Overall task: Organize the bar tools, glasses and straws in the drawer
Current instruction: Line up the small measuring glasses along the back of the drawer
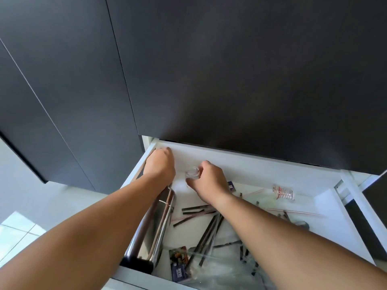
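Since the small glass [192,172] pinched in my right hand [209,181] looks light, slick and breakable, I'd grip its wall, while my left hand [160,164] is curled on something unseen.

We see dark cabinet doors [230,70] rising above everything, and below them to the left, a pale tiled floor [18,229].
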### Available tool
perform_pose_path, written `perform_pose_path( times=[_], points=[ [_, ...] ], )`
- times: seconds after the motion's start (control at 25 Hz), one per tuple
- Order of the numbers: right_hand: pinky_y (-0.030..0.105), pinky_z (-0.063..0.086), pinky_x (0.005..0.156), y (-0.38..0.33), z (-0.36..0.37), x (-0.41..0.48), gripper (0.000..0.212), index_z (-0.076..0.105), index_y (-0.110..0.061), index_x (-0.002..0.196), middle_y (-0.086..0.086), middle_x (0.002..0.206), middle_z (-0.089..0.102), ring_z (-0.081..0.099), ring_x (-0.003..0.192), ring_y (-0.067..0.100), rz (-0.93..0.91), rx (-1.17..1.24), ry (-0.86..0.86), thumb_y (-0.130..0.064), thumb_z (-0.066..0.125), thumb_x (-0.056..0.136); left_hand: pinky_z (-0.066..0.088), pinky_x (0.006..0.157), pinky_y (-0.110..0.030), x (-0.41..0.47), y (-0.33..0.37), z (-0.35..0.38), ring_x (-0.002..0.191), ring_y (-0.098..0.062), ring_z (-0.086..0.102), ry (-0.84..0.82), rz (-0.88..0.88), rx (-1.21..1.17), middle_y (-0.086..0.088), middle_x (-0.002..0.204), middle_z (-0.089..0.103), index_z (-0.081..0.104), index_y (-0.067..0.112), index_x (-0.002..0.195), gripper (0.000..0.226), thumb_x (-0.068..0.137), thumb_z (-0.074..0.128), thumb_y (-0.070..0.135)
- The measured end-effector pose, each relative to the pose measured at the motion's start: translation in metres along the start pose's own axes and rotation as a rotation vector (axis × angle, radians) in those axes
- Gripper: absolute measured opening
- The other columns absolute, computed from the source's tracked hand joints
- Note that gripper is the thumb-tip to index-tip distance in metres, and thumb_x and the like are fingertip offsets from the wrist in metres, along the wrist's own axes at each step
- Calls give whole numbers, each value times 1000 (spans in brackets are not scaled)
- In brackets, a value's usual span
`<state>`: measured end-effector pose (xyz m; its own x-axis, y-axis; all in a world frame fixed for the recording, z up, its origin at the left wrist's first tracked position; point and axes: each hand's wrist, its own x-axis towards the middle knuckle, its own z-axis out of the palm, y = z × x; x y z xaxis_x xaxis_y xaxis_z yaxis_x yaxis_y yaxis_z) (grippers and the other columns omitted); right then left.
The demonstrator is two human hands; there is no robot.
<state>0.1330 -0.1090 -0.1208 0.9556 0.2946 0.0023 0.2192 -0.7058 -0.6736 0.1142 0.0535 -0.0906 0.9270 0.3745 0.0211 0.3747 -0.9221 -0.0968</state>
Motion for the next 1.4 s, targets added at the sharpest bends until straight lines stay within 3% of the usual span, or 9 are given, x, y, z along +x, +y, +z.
perform_pose_path(
  times=[0.12, 0.28, 0.52, 0.6, 0.72, 0.84, 0.96, 1.16, 1.4],
  points=[
    [22, 33, 54, 0, 15, 8, 33, 65, -17, 106, 1, 102, 64, 60, 87, 21, -26, -34, 22, -36, 79, 83, 63, 74, -34, 1, 1, 4, 89, -24, 74, 33, 30, 128, -11, 105, 73, 58, 2, 123, 33, 96, 68, 18],
    [29, 49, 72, -8, 29, 17, 25, 68, -20, 106, 0, 103, 68, 66, 91, 23, -32, -23, 31, -31, 80, 86, 61, 76, -30, 1, 0, 5, 89, -24, 73, 65, 42, 30, -8, 104, 74, 68, 10, 116, 26, 91, 76, 14],
    [33, 56, 73, -18, 47, 22, 5, 73, -17, 93, 0, 94, 74, 70, 88, 24, 110, 112, 86, -19, 71, 88, 51, 64, -31, -3, -1, 4, 88, -26, 72, 74, 55, -47, -8, 105, 70, 67, 10, 114, 29, 87, 78, 8],
    [36, 59, 80, -15, 48, 23, 11, 73, -11, 97, 5, 99, 75, 70, 94, 26, 162, 194, 71, -14, 66, 89, 54, 66, -31, -1, 0, 4, 88, -25, 72, 89, 77, -45, -8, 105, 70, 67, 10, 114, 29, 88, 79, 10],
    [24, 51, 69, -17, 40, 23, 20, 71, -6, 103, 8, 107, 74, 66, 94, 21, 151, 138, -6, -16, 78, 88, 59, 76, -32, 3, -5, 4, 91, -23, 72, 99, 83, -30, -9, 108, 71, 66, 10, 118, 36, 87, 82, 19],
    [29, 53, 64, -13, -7, 14, 35, 71, -2, 103, 10, 99, 75, 69, 82, 24, 82, -13, -200, -23, 89, 80, 59, 78, -34, 4, -5, 1, 94, -26, 72, 52, 91, -2, -10, 111, 72, 67, 11, 115, 42, 82, 87, 27],
    [28, 48, 56, 7, -86, -3, 24, 74, 4, 91, 14, 79, 79, 64, 63, 21, 16, -100, -371, -15, 84, 81, 57, 72, -37, 5, -11, -7, 89, -29, 70, 32, 87, -42, -11, 104, 73, 67, 11, 104, 43, 74, 92, 27],
    [25, 48, 52, 74, -197, -37, 5, 80, -13, 77, 10, 74, 79, 68, 62, 18, 145, -275, -283, -16, 82, 80, 59, 71, -42, -8, 7, -22, 86, -32, 64, 24, 67, 1, -10, 92, 58, 67, 8, 106, 35, 80, 83, 24],
    [38, 57, 91, 139, -192, -41, 40, 70, -17, 124, 4, 126, 69, 64, 114, 28, 147, -602, -140, -9, 72, 84, 46, 66, -37, -29, 37, -36, 84, -28, 47, 63, 125, 102, -7, 95, 48, 57, 12, 104, 19, 90, 51, 24]
  ],
)
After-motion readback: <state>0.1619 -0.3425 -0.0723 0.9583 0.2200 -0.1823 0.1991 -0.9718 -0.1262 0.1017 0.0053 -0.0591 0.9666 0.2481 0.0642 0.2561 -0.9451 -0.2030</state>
